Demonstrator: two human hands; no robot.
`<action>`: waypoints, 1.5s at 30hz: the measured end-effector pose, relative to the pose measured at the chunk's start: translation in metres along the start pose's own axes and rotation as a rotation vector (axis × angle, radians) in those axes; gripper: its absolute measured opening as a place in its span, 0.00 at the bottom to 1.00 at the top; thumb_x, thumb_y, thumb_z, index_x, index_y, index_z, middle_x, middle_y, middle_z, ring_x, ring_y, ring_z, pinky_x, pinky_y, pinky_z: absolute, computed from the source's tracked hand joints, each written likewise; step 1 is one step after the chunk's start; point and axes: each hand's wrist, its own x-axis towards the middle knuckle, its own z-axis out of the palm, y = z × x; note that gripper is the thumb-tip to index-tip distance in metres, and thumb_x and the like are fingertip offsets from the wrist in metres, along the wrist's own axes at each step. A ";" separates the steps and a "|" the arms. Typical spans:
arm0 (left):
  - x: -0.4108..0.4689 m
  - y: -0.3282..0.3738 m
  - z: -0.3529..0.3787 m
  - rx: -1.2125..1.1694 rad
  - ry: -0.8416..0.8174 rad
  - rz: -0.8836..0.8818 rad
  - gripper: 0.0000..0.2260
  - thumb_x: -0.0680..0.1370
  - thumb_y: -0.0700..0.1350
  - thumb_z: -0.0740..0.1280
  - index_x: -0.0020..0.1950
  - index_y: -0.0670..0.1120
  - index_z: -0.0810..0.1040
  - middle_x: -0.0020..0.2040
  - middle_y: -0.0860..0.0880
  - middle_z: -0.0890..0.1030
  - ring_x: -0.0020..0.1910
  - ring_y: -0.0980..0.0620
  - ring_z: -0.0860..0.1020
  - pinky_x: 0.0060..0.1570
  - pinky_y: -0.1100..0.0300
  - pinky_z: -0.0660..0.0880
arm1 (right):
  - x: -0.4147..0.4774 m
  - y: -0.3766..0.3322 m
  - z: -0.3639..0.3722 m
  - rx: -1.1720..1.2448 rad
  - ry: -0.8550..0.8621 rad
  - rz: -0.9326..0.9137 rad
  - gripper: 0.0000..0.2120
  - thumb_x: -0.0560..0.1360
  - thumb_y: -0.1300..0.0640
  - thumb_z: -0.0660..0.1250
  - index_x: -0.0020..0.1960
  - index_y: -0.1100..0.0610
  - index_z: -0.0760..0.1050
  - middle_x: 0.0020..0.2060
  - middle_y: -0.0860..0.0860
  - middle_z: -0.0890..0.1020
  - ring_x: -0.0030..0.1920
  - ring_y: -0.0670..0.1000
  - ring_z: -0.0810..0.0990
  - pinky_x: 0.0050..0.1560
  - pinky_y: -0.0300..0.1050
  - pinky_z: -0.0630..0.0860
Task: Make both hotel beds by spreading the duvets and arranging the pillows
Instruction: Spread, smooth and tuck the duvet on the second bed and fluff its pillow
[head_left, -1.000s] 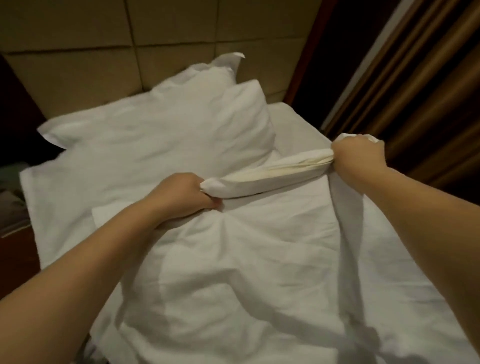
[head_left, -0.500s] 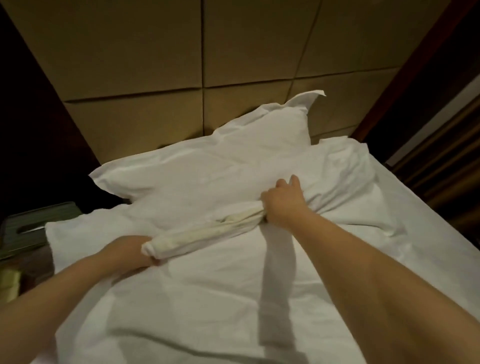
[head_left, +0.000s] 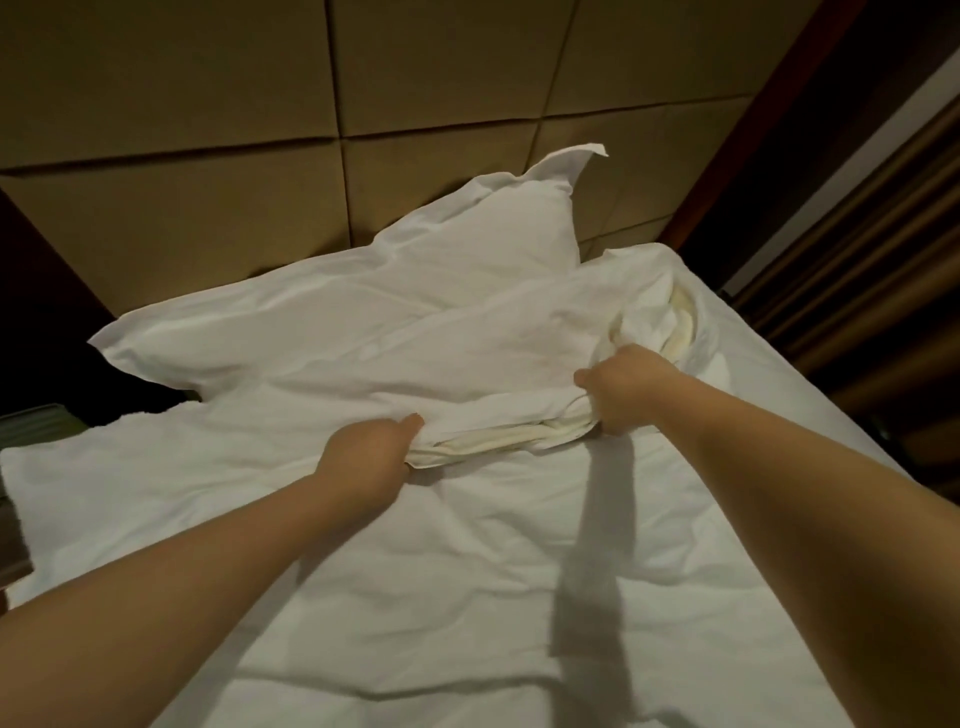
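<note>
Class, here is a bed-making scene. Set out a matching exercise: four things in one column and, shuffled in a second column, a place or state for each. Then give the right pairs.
Things
1. pillow
2. headboard
3. curtain
4. rolled duvet edge

Places or states
A. gripped by the left hand and the right hand
B. tan padded panels
C. brown folds, far right
D. white, in front of the headboard, one corner sticking up

Pairs: 1-D, 2-B, 3-C, 4-A
</note>
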 end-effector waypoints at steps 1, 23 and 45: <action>0.000 -0.002 -0.001 0.010 0.022 0.024 0.13 0.76 0.48 0.61 0.61 0.53 0.70 0.50 0.51 0.79 0.48 0.47 0.77 0.41 0.57 0.70 | -0.005 0.002 0.007 0.028 0.002 0.011 0.22 0.72 0.42 0.64 0.61 0.52 0.67 0.46 0.48 0.79 0.48 0.52 0.78 0.48 0.45 0.65; 0.056 -0.023 -0.072 0.023 0.058 -0.174 0.34 0.80 0.59 0.56 0.76 0.56 0.37 0.78 0.48 0.45 0.77 0.45 0.47 0.71 0.41 0.50 | 0.053 -0.024 -0.018 0.646 0.410 0.595 0.28 0.81 0.52 0.53 0.78 0.52 0.47 0.77 0.51 0.52 0.76 0.53 0.51 0.73 0.59 0.50; -0.175 0.211 -0.034 -0.013 0.053 0.288 0.33 0.80 0.46 0.55 0.77 0.50 0.37 0.78 0.48 0.38 0.77 0.47 0.38 0.71 0.38 0.45 | -0.254 -0.156 0.046 1.214 0.354 1.119 0.27 0.81 0.40 0.46 0.78 0.42 0.43 0.78 0.46 0.46 0.77 0.50 0.44 0.74 0.56 0.41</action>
